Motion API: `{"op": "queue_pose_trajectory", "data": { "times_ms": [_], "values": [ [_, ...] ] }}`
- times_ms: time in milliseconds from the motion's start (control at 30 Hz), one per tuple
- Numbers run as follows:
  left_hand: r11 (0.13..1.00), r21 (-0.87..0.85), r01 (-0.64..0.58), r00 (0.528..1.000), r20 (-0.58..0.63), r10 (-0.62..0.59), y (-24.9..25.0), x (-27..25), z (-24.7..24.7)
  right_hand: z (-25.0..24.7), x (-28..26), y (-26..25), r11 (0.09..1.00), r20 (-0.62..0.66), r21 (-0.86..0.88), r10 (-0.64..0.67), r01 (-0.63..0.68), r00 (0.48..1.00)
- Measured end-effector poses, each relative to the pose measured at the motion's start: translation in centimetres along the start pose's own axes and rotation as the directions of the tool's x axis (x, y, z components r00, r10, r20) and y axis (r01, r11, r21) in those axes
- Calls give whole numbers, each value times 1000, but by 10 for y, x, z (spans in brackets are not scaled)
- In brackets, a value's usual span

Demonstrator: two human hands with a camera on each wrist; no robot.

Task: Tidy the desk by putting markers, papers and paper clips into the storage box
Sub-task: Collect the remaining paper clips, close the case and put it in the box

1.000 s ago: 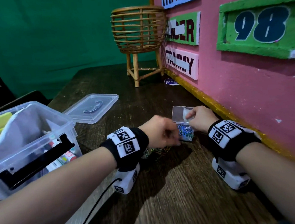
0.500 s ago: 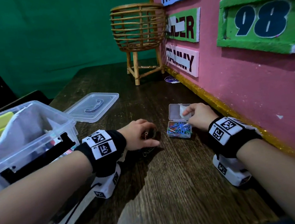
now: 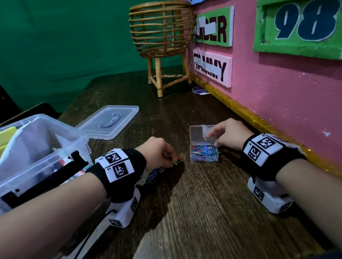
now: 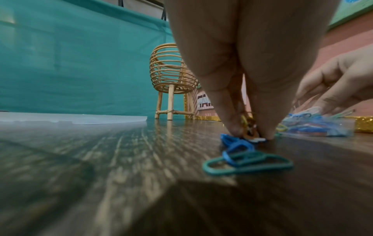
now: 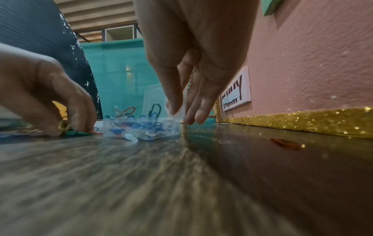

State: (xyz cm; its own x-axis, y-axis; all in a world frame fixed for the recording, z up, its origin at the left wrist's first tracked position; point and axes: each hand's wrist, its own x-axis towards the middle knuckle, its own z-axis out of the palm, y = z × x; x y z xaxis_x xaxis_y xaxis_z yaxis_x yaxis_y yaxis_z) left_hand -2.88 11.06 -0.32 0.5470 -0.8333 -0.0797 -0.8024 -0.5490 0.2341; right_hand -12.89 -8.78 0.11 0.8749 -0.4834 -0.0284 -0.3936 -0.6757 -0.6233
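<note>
Your left hand (image 3: 157, 152) is down on the table (image 3: 203, 208), fingertips (image 4: 232, 127) pinched around a few loose paper clips (image 3: 175, 161) just to the left of the small clear clip case (image 3: 204, 153); gathering several in one pinch likely saves trips. More loose clips, blue and teal (image 4: 248, 159), lie on the table just behind that hand, toward your wrist, and one reddish clip (image 5: 285, 142) lies apart near the gold-trimmed right edge of the table. Your right hand (image 3: 230, 133) rests at the right side of the clip case, thumb and fingers (image 5: 175, 102) lightly pinching its raised hinged lid and wall; this appears to steady the light case and keep the lid open so clips can drop in. The case sits near the right edge of the table and already holds a heap of coloured clips. The storage box (image 3: 45, 151) stands open at the left edge of the table with papers and, it seems, markers inside; its lid (image 3: 108, 122) lies flat on the table just behind it. Judged from this layout, the clip stage is under way: the loose clips remain to be collected, and the case is not yet in the storage box.
</note>
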Motion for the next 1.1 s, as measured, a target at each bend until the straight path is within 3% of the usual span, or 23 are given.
{"op": "queue_pose_trajectory", "data": {
  "times_ms": [133,300,467,600,700,800,1000,1100],
  "values": [
    [1000,-29,-8,993,-121,5,5,2,-3,1,1,-1,1000,32,12,-10,9,999],
    [981,-94,-169,944,-303,134,19,16,-3,3,3,0,999,46,34,-21,20,999],
    [959,-175,-224,959,-214,185,37,29,0,3,1,-1,998,59,61,-28,24,998],
    [988,-137,-77,976,-215,47,36,31,-2,2,-1,-2,997,84,71,-10,4,996],
    [992,-103,68,990,-118,-81,33,31,-2,2,0,-1,997,88,79,8,-15,996],
    [995,-97,40,997,-57,-46,34,30,-1,3,0,0,992,128,123,24,-40,991],
    [981,-169,-90,985,-161,63,33,29,-1,4,-1,-1,994,155,106,6,-23,988],
    [961,-210,-181,942,-318,108,34,29,-1,4,-3,-3,996,179,86,11,-26,984]
  ]
}}
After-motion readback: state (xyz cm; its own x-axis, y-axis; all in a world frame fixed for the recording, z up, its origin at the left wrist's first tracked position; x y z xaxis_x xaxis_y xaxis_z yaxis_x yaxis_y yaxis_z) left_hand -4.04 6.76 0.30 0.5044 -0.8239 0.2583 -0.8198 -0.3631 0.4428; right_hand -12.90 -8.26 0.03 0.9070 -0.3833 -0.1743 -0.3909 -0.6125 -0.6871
